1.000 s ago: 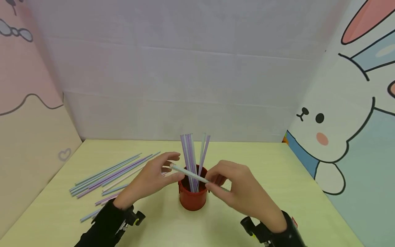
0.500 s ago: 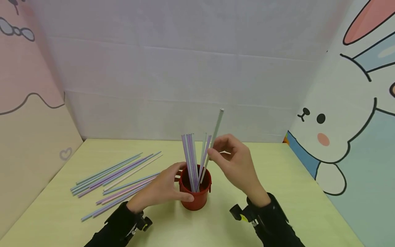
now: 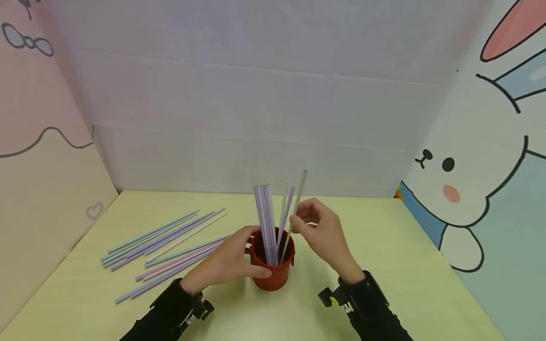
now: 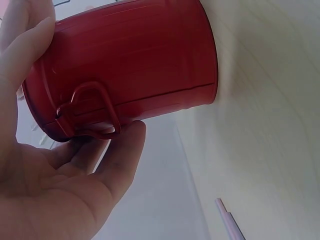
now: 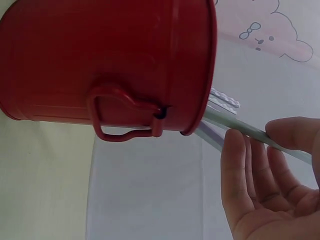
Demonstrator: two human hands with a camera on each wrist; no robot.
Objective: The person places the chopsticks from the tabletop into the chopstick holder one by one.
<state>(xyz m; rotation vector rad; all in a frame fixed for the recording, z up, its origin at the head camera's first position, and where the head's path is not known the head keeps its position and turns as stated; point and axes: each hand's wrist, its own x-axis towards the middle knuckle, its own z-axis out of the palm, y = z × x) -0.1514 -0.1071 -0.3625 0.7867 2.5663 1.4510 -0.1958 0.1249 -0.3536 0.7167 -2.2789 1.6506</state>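
Observation:
A small red metal bucket (image 3: pixel 277 278) with side handles stands upright on the table. My left hand (image 3: pixel 227 263) holds it from the left, thumb at the near side of the rim and fingers round the back. In the left wrist view, fingertips lie by a wire handle (image 4: pixel 95 107). Thumb and fingers of my right hand (image 3: pixel 321 233) pinch a pale green straw (image 3: pixel 300 187), whose lower end is inside the bucket at its right side. Several purple and pale straws (image 3: pixel 265 215) lean in the bucket. The right wrist view shows the pinched straw (image 5: pixel 240 126) crossing the rim.
On the left of the yellowish table (image 3: pixel 239 317) lie several loose straws (image 3: pixel 170 235) in blue, purple, pink and cream, roughly parallel. A pale cloth wall (image 3: pixel 239 109) stands behind the table, and a panel with a cartoon rabbit (image 3: pixel 465 189) is on the right.
The right hand has turned the pale green straw from slanting to upright and lowered it into the bucket. The left hand has left the straw's end and taken hold of the bucket.

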